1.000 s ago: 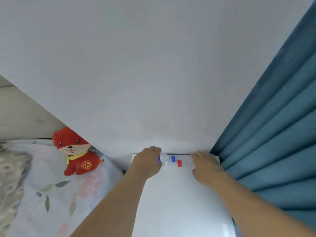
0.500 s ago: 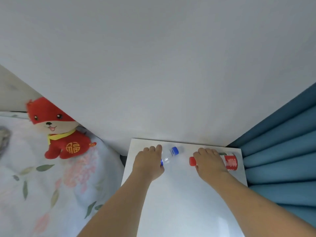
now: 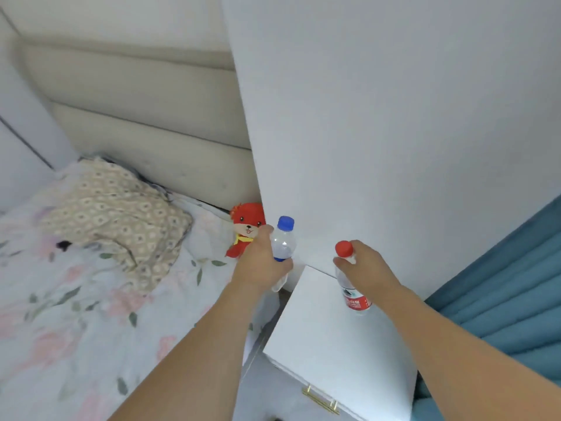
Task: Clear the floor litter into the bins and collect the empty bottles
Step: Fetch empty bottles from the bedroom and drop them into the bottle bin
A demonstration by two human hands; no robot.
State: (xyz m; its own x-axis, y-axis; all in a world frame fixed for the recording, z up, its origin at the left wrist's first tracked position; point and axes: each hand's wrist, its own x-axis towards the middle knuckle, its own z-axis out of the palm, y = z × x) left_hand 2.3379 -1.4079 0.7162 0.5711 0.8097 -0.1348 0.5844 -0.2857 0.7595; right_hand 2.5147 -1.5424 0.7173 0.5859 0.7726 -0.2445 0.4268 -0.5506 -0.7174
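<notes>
My left hand (image 3: 260, 262) grips a clear plastic bottle with a blue cap (image 3: 283, 238), held upright above the gap between the bed and the nightstand. My right hand (image 3: 364, 265) grips a clear bottle with a red cap and red label (image 3: 353, 294) near its neck, lifted just over the white nightstand top (image 3: 331, 338). Both bottles look empty.
A bed with a floral sheet (image 3: 76, 314) and a patterned pillow (image 3: 115, 220) fills the left. A red plush toy (image 3: 246, 229) sits by the padded headboard (image 3: 136, 117). Teal curtains (image 3: 510, 284) hang at the right; a white wall stands behind.
Both hands have closed on the bottles that lay on the nightstand and lifted them upright. The view has swung left, showing more of the bed and headboard.
</notes>
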